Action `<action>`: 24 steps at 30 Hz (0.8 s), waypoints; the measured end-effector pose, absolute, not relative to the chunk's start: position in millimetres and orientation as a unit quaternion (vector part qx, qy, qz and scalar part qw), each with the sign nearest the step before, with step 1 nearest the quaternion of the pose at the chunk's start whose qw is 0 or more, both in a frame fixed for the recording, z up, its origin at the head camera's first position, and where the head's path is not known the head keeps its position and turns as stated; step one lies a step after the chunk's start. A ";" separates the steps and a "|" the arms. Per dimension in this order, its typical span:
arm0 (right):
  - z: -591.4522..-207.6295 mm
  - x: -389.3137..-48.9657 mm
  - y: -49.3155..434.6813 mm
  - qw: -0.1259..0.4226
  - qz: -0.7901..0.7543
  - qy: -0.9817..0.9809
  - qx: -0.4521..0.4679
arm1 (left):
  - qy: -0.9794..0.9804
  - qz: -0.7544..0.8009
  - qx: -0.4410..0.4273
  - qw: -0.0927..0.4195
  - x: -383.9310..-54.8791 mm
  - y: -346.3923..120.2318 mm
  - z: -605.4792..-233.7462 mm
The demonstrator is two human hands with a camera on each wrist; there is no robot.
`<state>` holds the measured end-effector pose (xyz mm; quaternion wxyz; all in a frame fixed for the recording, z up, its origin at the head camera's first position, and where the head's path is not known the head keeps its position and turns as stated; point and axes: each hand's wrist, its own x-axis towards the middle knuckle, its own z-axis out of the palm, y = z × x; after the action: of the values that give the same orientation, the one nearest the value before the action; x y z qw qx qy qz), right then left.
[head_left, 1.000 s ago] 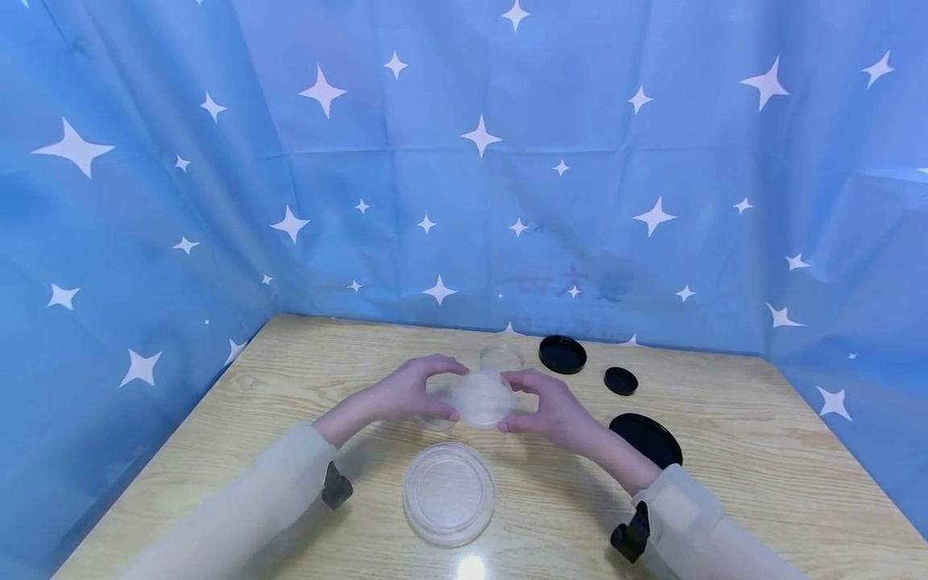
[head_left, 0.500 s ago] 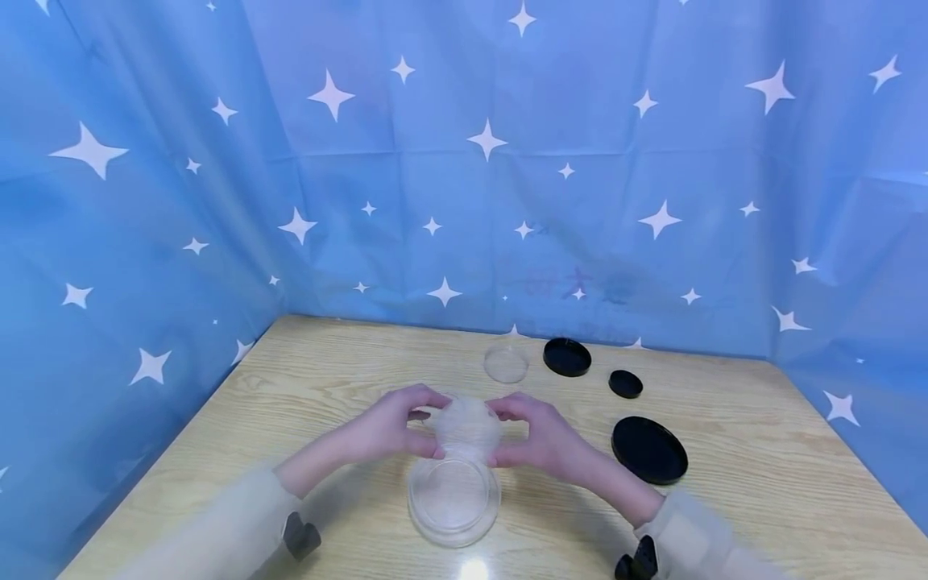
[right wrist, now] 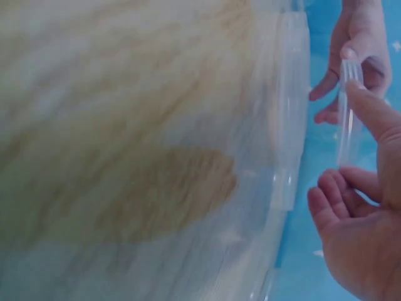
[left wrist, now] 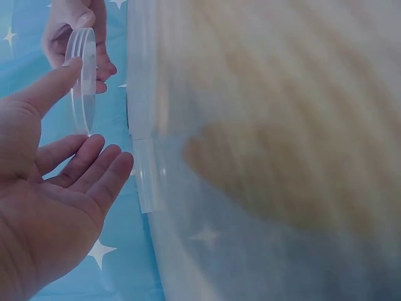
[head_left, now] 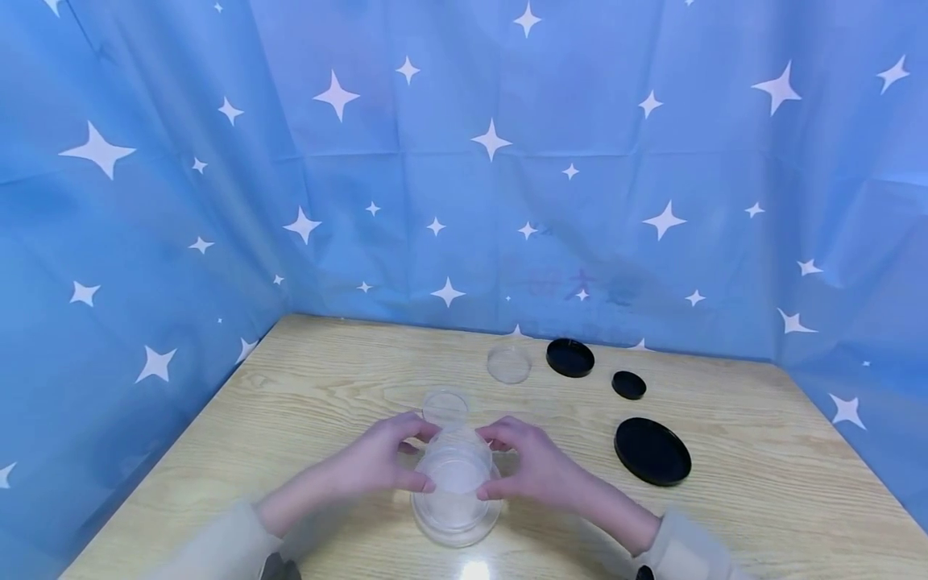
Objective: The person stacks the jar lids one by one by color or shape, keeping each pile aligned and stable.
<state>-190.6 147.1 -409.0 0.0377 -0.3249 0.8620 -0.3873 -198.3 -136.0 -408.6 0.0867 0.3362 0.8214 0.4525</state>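
Observation:
Between my two hands is a round clear petri dish [head_left: 455, 467], pinched at opposite edges by thumb and fingertips. My left hand [head_left: 384, 461] holds its left side and my right hand [head_left: 529, 467] its right. Below it on the table stands a larger clear dish [head_left: 457, 538], its front rim showing. Both wrist views have the held dish [left wrist: 84, 81] level and apart from the clear dishes on the table [right wrist: 285, 169]. The larger dish's back part is hard to make out through the held one.
Just behind the hands lies a small clear dish [head_left: 445, 408], with another clear dish [head_left: 509, 365] farther back. Three black round dishes stand to the right: one at the back [head_left: 569, 358], a small one [head_left: 628, 385] and a large one [head_left: 652, 452]. A blue starred curtain [head_left: 449, 201] borders the table.
Both hands have brought the held dish toward the front, from behind the larger clear dish to above it. The small clear dish behind is now uncovered. The view has shifted slightly.

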 end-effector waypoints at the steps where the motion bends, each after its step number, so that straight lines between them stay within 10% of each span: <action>1: -408.9 -189.2 146.2 0.041 -0.381 0.866 -0.322 | 0.823 0.449 0.337 0.085 -196.7 -136.7 -409.4; 24: -414.4 -177.4 136.7 0.064 -0.324 0.888 -0.319 | 0.860 0.382 0.333 0.064 -181.8 -144.2 -416.0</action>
<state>-177.4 136.7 -414.4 0.0640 -0.3194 0.8882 -0.3239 -181.8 -144.2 -416.0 0.0642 0.3330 0.8597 0.3819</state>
